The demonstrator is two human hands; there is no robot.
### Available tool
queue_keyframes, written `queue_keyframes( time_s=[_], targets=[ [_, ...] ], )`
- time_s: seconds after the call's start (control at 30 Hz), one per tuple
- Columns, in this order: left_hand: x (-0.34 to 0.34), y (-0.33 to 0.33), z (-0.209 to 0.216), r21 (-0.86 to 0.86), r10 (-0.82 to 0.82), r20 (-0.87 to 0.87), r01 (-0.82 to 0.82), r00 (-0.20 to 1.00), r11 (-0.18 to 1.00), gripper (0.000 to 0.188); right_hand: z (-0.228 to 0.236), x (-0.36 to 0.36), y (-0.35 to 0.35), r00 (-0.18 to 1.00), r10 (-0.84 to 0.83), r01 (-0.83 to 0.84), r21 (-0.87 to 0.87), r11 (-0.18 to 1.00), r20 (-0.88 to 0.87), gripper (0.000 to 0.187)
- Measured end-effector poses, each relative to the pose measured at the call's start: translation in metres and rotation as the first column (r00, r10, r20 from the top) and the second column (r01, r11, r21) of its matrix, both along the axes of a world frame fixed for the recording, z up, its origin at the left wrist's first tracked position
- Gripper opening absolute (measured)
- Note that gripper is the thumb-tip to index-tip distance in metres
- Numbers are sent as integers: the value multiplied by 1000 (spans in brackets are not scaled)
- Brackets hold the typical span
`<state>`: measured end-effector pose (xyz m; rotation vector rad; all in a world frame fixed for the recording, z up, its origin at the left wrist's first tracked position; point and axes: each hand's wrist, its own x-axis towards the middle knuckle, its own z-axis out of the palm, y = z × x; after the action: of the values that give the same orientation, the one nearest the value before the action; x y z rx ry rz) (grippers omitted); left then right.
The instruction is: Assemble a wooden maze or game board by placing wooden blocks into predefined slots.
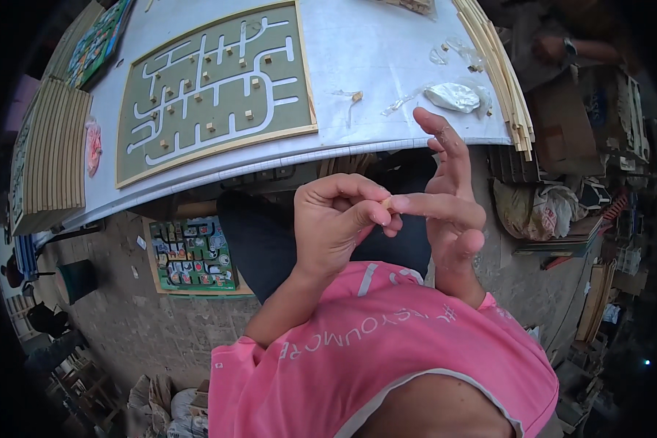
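Observation:
My left hand [328, 223] pinches a small wooden block [388, 203] between thumb and index finger, in front of my body just below the table edge. A finger of my right hand [452, 197] touches the block from the other side; its remaining fingers are spread apart. On the table [358, 44] beyond lies a grey-green board [226, 95] in a thin wooden frame. White branching tracks run across it, and several small wooden blocks stand on it. The block in my fingers is partly covered by the fingertips.
At the left stands a stack of framed boards [55, 157] beside a pink bundle [93, 146]. A crumpled plastic bag [452, 96] and another small block [356, 95] lie right of the board. Wooden strips [496, 69] line the right edge. A colourful board [191, 255] rests below the table.

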<state>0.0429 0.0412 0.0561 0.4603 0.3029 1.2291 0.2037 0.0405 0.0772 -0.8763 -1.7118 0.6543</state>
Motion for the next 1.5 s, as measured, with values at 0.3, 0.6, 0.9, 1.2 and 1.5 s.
queue_keyframes(
  time_s=[0.3, 0.6, 0.9, 1.2, 1.5],
  targets=[
    [1, 3, -4, 75, 34, 58, -38, 998, 996, 17, -7, 0, -8, 923, 5, -41, -86, 995, -385, 55],
    [1, 5, -7, 481, 426, -237, -275, 873, 833, 18, -12, -21, -18, 589, -142, -444, -466, 765, -795, 38],
    [-15, -4, -18, 509, 588, -367, -373, 721, 776, 22, -24, -38, -21, 415, -178, -706, -439, 556, -892, 41],
    [-24, -10, -24, 539, 672, -394, -434, 627, 722, 22, -25, -54, -19, 439, -273, -703, -517, 488, -856, 48],
    [-36, -13, -30, 642, 782, -331, -482, 528, 597, 25, -9, -71, -27, 648, -189, -469, -582, 665, -738, 49]
  ],
)
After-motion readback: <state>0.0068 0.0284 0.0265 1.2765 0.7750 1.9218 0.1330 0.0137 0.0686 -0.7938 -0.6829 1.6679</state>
